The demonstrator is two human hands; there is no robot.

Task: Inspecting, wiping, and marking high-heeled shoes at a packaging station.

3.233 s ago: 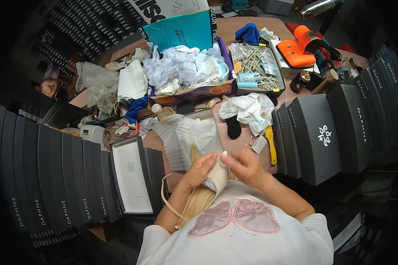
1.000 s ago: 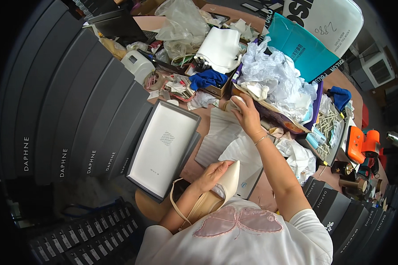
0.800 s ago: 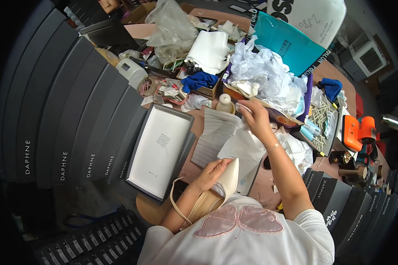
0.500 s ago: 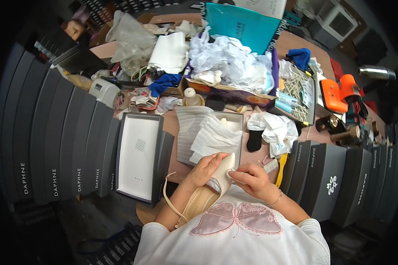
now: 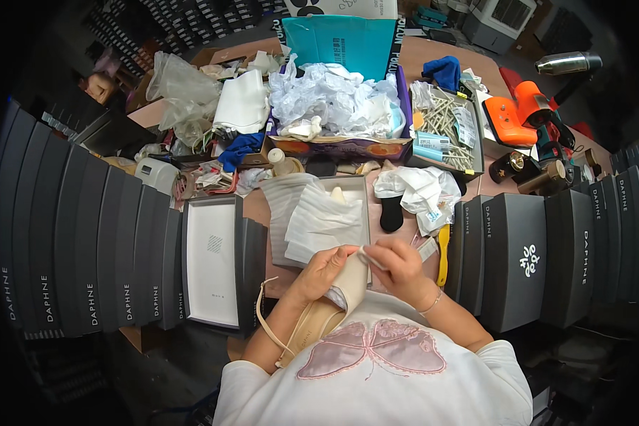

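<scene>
My left hand (image 5: 319, 273) is wrapped round the front of a cream pointed shoe (image 5: 351, 285), held close against my shirt. The shoe's tan insole faces up, and its thin strap hangs loose at the left. Between the fingers of my right hand (image 5: 400, 268) is a small white wad (image 5: 366, 256), pressed at the shoe's toe. Whether the wad is cloth or sponge I cannot tell. Just beyond my hands lies a grey shoebox (image 5: 367, 200) with white tissue paper (image 5: 322, 221) spread over it; a cream tip shows inside.
Dark shoeboxes (image 5: 78, 234) stand in a row at the left, and more (image 5: 515, 263) at the right. An open box part (image 5: 209, 284) with a white inside stands left. Behind are a carton of plastic bags (image 5: 341, 106), a tray of sticks (image 5: 451, 128) and an orange tool (image 5: 508, 121).
My right hand with the white wad has moved up along the shoe to its toe tip. The whole view has shifted slightly; my left hand keeps its hold on the shoe.
</scene>
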